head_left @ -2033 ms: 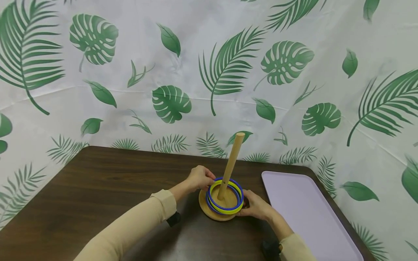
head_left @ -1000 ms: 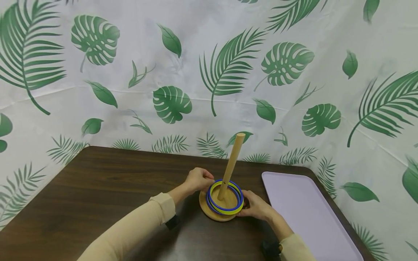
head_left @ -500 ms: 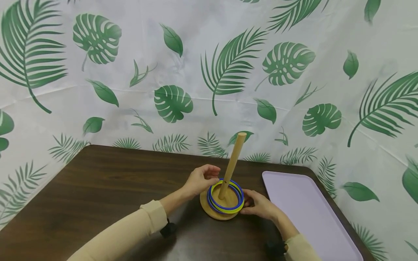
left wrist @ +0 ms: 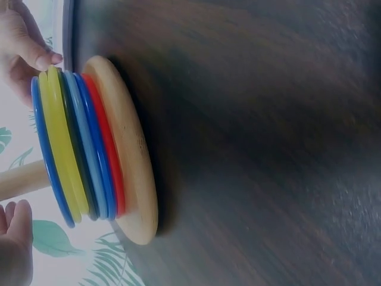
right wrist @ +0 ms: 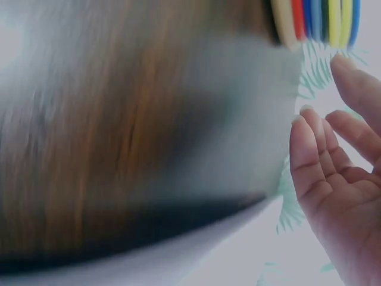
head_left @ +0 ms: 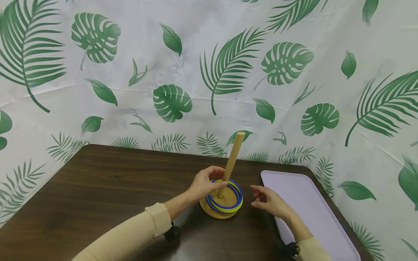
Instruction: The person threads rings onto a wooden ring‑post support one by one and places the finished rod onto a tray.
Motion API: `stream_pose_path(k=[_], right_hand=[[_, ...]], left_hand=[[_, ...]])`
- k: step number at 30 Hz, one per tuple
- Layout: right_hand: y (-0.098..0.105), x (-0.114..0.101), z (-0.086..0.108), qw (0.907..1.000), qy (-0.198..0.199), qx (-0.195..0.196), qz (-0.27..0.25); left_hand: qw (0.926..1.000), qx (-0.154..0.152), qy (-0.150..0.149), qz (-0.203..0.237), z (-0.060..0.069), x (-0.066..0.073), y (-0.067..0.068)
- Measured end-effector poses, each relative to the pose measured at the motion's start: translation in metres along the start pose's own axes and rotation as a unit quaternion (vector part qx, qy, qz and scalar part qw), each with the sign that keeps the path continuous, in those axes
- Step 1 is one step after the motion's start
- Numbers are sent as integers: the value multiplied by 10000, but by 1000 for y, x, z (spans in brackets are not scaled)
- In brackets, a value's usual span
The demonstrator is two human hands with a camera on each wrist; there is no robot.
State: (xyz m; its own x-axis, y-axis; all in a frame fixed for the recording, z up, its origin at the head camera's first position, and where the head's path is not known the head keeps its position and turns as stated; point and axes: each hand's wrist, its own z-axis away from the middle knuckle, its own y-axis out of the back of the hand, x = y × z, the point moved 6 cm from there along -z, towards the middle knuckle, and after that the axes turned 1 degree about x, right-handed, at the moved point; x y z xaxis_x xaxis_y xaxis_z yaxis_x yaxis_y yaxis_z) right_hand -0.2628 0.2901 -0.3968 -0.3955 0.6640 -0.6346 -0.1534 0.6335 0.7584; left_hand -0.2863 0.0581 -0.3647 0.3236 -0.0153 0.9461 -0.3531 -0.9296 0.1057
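A stack of colored rings lies around the upright wooden post of a ring-toss stand. In the left wrist view the rings run from blue on top through yellow, dark green, light blue and blue to red, above the round wooden base. My left hand is above the stack's left side, thumb and fingers spread close to the post; it appears to grip nothing. To the right of the rings my right hand hovers apart from them, its fingers loosely bent and holding nothing.
A pale purple tray lies along the table's right side, close to my right hand. The dark wooden table ends at the back against a leaf-printed cloth.
My right hand has let go of the rings' right edge and moved off to the right. My left hand has left the rings' left edge and shifted right, toward the post. The stand stays put.
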Motion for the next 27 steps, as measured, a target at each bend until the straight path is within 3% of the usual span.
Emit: stream_pose_path(k=[8, 14, 19, 27], right_hand=[[41, 18, 23, 9941, -495, 933, 258], [80, 47, 53, 9723, -1231, 1561, 1233], [106, 75, 80, 9556, -1799, 1577, 1723], [128, 113, 117, 9426, -2166, 1368, 2144]], left_hand=[[9994, 313, -15, -158, -2, -3, -3], [9979, 503, -88, -397, -5, -5, -6], [9959, 539, -225, -690, -5, -4, -8], [9935, 634, -307, -889, -6, -3, -9]])
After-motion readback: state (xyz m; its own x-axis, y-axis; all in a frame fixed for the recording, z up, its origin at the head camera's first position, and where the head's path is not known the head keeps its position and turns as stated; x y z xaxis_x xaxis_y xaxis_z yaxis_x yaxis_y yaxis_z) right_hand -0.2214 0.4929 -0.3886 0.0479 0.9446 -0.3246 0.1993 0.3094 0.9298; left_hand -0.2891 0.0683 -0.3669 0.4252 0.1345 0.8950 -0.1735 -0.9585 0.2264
